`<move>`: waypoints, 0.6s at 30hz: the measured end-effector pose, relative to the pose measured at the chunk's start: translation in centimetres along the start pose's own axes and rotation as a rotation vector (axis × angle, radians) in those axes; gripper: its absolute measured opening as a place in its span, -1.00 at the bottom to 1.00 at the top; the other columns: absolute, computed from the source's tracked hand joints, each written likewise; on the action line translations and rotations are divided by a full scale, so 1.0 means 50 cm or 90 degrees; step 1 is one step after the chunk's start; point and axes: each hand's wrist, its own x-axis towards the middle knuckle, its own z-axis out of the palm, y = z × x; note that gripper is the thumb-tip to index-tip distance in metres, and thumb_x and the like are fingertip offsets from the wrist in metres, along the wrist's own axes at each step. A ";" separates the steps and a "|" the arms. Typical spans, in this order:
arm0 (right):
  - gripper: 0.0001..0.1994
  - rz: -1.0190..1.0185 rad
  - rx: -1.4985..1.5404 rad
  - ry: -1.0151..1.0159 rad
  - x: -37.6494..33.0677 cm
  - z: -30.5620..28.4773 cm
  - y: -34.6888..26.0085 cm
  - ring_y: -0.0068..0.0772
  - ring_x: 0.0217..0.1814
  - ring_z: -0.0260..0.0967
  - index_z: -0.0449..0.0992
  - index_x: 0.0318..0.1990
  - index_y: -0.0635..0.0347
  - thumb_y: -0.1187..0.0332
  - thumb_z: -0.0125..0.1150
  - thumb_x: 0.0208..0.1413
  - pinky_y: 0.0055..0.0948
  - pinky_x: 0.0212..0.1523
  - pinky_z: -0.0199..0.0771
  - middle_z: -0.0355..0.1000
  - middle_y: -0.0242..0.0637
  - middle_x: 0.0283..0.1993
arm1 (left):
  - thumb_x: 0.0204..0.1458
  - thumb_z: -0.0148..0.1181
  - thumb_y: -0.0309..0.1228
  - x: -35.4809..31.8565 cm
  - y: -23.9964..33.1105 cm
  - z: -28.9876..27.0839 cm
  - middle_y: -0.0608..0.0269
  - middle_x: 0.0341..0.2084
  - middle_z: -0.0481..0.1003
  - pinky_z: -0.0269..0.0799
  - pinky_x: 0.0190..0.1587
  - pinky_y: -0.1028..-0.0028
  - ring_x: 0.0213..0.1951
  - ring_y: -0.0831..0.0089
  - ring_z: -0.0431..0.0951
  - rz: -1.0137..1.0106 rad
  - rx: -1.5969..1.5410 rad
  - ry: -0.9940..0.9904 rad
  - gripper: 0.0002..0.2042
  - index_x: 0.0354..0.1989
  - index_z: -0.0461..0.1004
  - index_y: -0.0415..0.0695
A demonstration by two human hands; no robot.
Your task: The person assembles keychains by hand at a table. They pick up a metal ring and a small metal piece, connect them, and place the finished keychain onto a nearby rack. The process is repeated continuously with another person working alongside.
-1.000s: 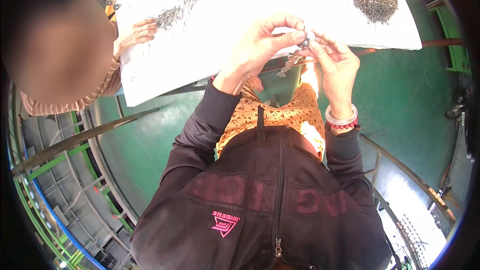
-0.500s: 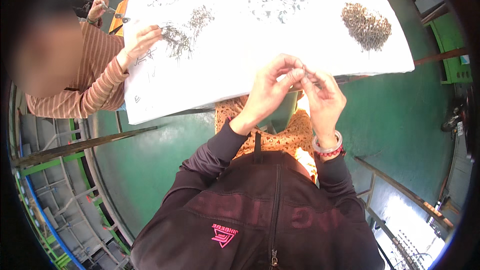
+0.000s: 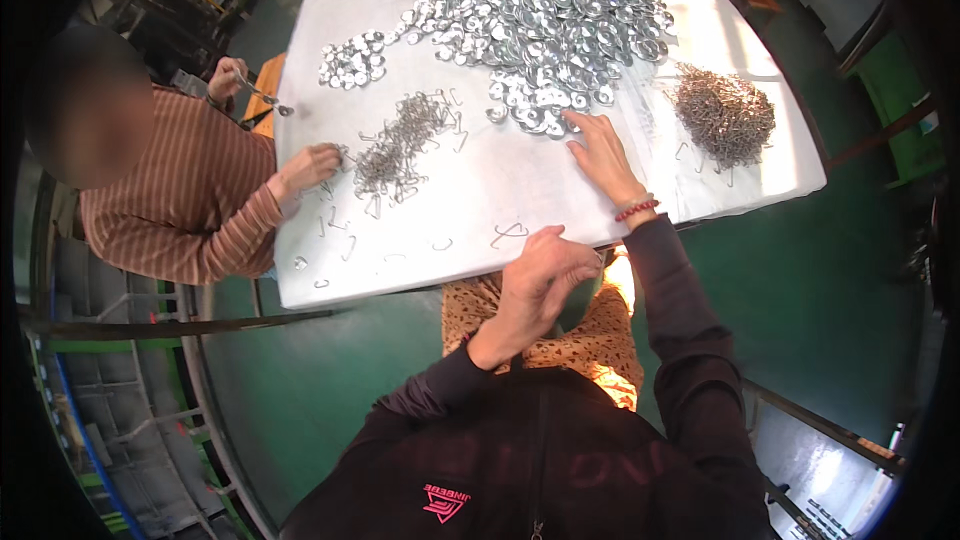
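Note:
My right hand [image 3: 605, 158] reaches over the white-covered table, thumb and fingers apart, with its fingertips at the near edge of a big pile of shiny round metal discs [image 3: 560, 25]. I see nothing held in it. Close to my body, at the table's front edge, my left hand [image 3: 543, 282] is closed, its fingertips pressed together toward the right. What they pinch, if anything, is too small to make out. Just beyond that hand, a few bent wire hooks [image 3: 510, 233] lie on the cover.
A heap of brownish wire hooks [image 3: 725, 115] lies at the right, and a looser spread of silvery hooks [image 3: 400, 145] left of centre. A smaller group of discs [image 3: 352, 60] is behind it. A co-worker's hand [image 3: 312, 168] touches the table at the left; their other hand holds linked metal pieces [image 3: 258, 90].
My hands were together at the table's front edge; they have parted. The right one has moved forward to the discs, while the left has dropped nearer to me.

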 end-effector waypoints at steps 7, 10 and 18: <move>-0.73 0.153 0.042 -0.001 0.005 0.019 0.020 -0.24 -0.36 0.42 0.44 -0.12 0.37 0.55 0.05 -0.02 -0.37 -0.30 0.42 0.47 -0.10 -0.39 | 0.02 0.12 -0.58 -0.029 0.004 0.007 0.33 -0.38 0.54 0.15 0.14 0.15 -0.28 0.43 0.53 -0.114 -0.129 0.020 -0.92 -0.32 0.44 -0.14; -0.69 0.392 0.466 -0.099 -0.053 -0.056 -0.045 -0.47 -0.42 0.45 0.41 -0.05 0.42 0.55 0.08 0.01 -0.56 -0.35 0.42 0.50 -0.18 -0.37 | 0.04 0.10 -0.56 -0.033 -0.020 0.016 0.30 -0.38 0.53 0.16 0.14 0.22 -0.28 0.39 0.52 -0.148 -0.171 0.019 -0.93 -0.30 0.43 -0.16; -0.69 0.424 0.611 -0.053 -0.178 -0.206 -0.233 -0.55 -0.28 0.45 0.44 -0.07 0.39 0.61 0.18 -0.03 -0.61 -0.28 0.46 0.49 -0.22 -0.28 | 0.06 0.07 -0.57 -0.030 -0.038 0.016 0.22 -0.41 0.51 0.41 -0.30 0.55 -0.39 0.52 0.50 -0.261 -0.179 -0.014 -0.91 -0.26 0.41 -0.23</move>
